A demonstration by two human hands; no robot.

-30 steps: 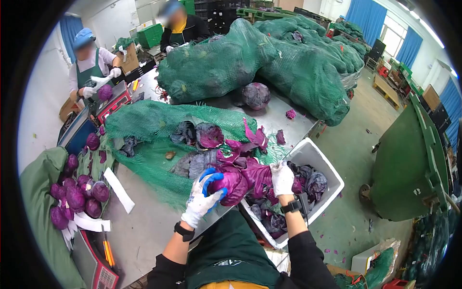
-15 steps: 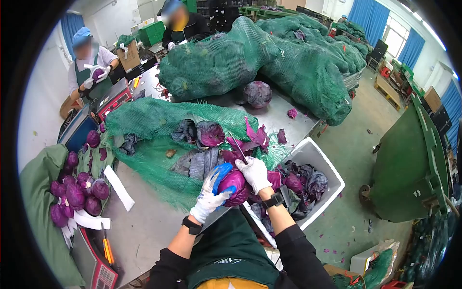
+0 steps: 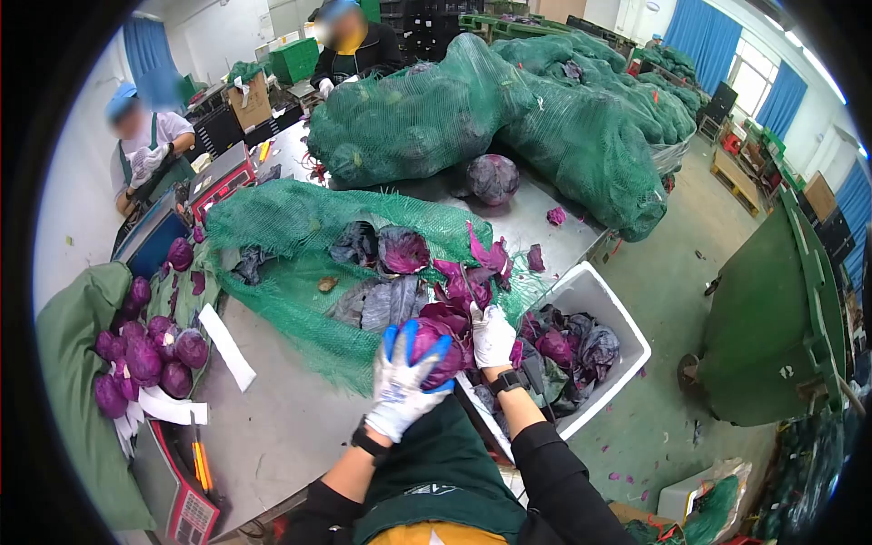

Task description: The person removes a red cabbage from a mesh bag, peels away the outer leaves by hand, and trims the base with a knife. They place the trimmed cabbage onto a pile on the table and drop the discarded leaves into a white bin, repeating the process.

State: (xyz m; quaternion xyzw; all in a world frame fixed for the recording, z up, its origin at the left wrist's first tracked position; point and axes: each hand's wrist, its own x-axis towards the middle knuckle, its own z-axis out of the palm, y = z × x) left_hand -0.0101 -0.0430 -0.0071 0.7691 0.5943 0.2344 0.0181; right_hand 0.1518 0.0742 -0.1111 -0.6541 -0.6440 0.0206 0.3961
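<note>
My left hand [image 3: 405, 381], in a white and blue glove, is wrapped over a purple cabbage [image 3: 431, 354] at the table's front edge. Against the cabbage's right side is my right hand [image 3: 493, 336], in a white glove with its fingers closed; what it grips is too unclear to make out. Loose purple leaves [image 3: 468, 286] lie just beyond both hands. A green net bag [image 3: 300, 291] is spread open on the metal table [image 3: 263, 445], with dark outer leaves [image 3: 391, 304] on it.
A white foam box [image 3: 627, 350] of leaves stands at the right. Small purple cabbages [image 3: 143, 361] are piled at the left, near a red scale [image 3: 193, 518] and an orange-handled knife [image 3: 202, 468]. Full net bags [image 3: 409, 127] lie behind. Two people work across the table. A green bin [image 3: 772, 336] stands far right.
My left hand has turned over the cabbage, its back now showing and fingers spread across the top. My right hand has shifted slightly right. The co-worker at the left has moved their hands.
</note>
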